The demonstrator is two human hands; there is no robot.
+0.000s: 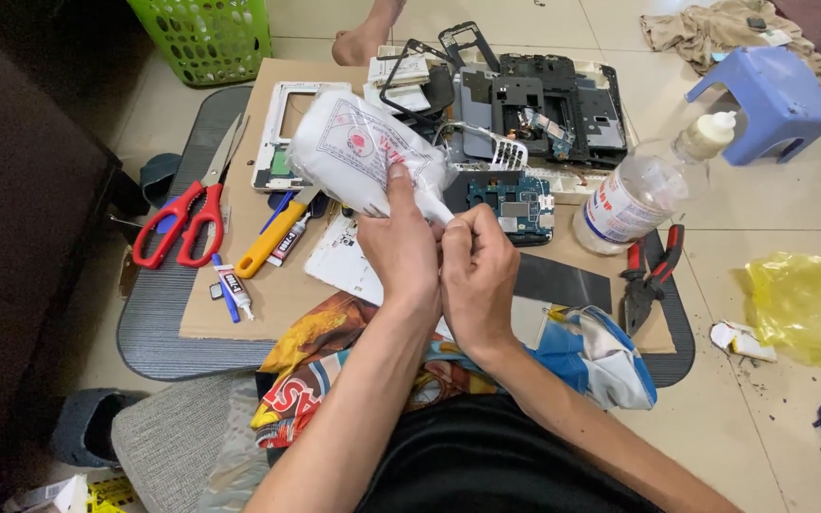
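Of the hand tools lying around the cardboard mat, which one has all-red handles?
The scissors at the mat's left edge: both loop handles are solid red. The pliers at the right have red-and-black grips, and the utility knife is yellow.

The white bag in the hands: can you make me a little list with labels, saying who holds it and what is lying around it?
Left hand: holds the white bag from below, thumb up on it
Right hand: pinches the bag's twisted end
Under the bag: cardboard sheet on a grey mat
Left of bag: red scissors, yellow-handled knife
Behind bag: taken-apart phone parts
Right of bag: clear bottle, pliers, blue stool
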